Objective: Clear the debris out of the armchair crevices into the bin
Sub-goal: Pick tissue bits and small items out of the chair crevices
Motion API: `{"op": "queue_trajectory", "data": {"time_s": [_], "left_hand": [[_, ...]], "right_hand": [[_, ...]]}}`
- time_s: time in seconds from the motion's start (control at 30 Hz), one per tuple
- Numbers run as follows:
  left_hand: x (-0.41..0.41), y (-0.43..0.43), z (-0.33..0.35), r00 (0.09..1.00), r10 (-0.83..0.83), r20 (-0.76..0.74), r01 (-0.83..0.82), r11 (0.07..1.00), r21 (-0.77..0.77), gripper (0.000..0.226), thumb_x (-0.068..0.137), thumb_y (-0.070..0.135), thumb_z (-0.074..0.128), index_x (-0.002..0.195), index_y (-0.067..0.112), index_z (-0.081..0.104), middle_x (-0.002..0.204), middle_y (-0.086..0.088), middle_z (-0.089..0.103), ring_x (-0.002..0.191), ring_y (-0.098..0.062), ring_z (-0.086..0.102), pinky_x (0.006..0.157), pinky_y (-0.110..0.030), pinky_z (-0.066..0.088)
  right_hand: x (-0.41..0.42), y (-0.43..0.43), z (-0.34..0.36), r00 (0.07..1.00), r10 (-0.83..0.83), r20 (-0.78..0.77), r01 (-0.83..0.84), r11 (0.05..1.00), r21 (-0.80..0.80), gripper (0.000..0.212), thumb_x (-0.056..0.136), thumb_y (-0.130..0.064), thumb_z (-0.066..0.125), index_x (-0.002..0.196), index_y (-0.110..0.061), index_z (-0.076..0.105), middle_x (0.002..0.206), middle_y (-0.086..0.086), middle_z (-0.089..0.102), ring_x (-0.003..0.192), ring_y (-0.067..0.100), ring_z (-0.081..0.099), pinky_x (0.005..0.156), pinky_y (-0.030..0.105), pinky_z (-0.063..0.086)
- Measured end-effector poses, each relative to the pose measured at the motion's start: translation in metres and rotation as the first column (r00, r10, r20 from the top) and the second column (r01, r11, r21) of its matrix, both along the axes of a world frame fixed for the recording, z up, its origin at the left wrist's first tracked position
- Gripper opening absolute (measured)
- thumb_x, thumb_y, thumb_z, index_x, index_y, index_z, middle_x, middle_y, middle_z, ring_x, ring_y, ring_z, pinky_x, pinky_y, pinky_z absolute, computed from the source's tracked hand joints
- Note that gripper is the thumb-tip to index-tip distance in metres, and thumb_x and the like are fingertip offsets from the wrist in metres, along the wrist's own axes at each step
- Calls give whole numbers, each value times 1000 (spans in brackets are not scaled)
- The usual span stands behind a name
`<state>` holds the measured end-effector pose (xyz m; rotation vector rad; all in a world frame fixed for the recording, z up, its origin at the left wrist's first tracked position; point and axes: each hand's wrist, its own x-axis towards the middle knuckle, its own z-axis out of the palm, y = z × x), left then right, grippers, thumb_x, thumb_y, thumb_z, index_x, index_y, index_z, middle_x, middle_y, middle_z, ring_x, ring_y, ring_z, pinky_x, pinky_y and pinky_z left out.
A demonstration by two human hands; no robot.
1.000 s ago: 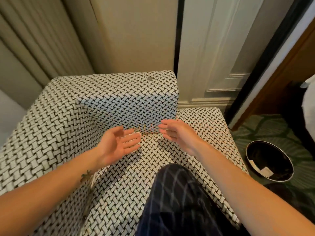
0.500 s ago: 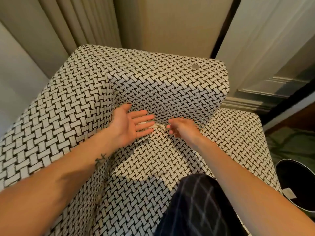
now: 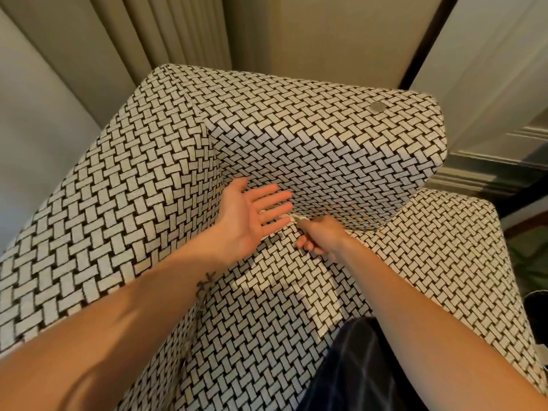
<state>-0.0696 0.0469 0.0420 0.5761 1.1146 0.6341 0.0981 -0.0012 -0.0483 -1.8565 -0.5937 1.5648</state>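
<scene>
The armchair [image 3: 296, 134] is covered in a black-and-white basket-weave fabric. A small pale scrap of debris [image 3: 296, 218] sticks out of the crevice where the seat meets the backrest. My right hand [image 3: 321, 237] has its fingers curled and pinches that scrap at the crevice. My left hand [image 3: 250, 216] is held palm up with straight fingers right beside it, fingertips nearly touching the scrap. A small grey round thing [image 3: 378, 107] lies on top of the backrest. Only a dark sliver of the bin [image 3: 538, 310] shows at the right edge.
Beige curtains [image 3: 166, 34] hang behind the chair on the left. A white panelled door and skirting [image 3: 489, 114] stand to the right. My knee in dark checked trousers [image 3: 358, 369] rests on the seat. Green patterned carpet shows at the right.
The view has swung left, pushing the bin almost out of frame. My right hand went from open to curled and pinching the scrap at the crevice. My left hand stayed open beside it.
</scene>
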Motion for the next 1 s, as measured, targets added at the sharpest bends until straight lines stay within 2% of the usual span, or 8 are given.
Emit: {"op": "queue_trajectory", "data": {"time_s": [0.17,0.27,0.37,0.53,0.63,0.73,0.9,1.0], "left_hand": [[3,2,-1,999,29,18,-29,1000,-3,63,108,48,22,125,3,62,116,-19,75,113,-36,70,99,-52,54],[5,1,-1,1000,23,20,-23,1000,-14,63,108,47,21,123,2,63,116,-20,74,113,-36,69,98,-52,55],[4,1,-1,1000,21,19,-21,1000,-11,63,109,47,22,123,2,63,116,-20,75,113,-36,70,99,-52,54],[4,2,0,1000,18,17,-18,1000,-8,62,109,46,22,124,2,63,115,-20,75,112,-36,70,99,-52,55],[5,0,0,1000,14,13,-14,1000,-7,61,109,45,23,124,2,63,115,-20,75,112,-36,70,99,-52,55],[5,0,2,1000,16,9,-16,1000,-7,60,109,45,24,123,1,63,115,-20,75,111,-36,71,97,-52,56],[6,-2,3,1000,28,6,-28,999,-21,59,109,43,25,123,1,63,116,-21,74,112,-35,70,92,-50,58],[5,-1,3,999,36,2,-36,999,-19,59,109,43,24,123,1,63,114,-21,75,110,-35,71,91,-49,58]], "right_hand": [[5,18,-9,999,-51,-4,51,994,-95,26,98,-30,65,103,-5,63,59,0,60,37,6,39,33,18,30],[4,25,-13,994,-102,30,105,986,-131,24,98,-30,66,91,-7,63,58,-1,57,35,6,38,33,19,29],[2,26,-14,988,-153,30,156,978,-141,22,99,-26,65,88,-7,63,59,-1,56,32,5,37,32,18,29],[-1,21,-19,972,-222,80,228,971,-75,20,97,-19,68,82,-6,65,58,1,58,35,7,41,34,18,34],[-6,18,-25,960,-243,142,241,970,31,14,96,-19,68,94,-5,66,55,2,61,35,7,46,37,21,39],[-6,17,-28,964,-221,150,213,974,73,16,97,-21,68,100,-5,65,52,1,61,34,7,46,37,21,39],[-2,25,-21,976,-41,215,51,998,-44,29,99,-31,65,87,-5,63,59,2,61,35,7,45,35,18,38],[-1,26,-21,976,-25,215,39,998,-59,29,98,-31,67,86,-5,64,60,3,61,37,8,45,35,17,37]]}}
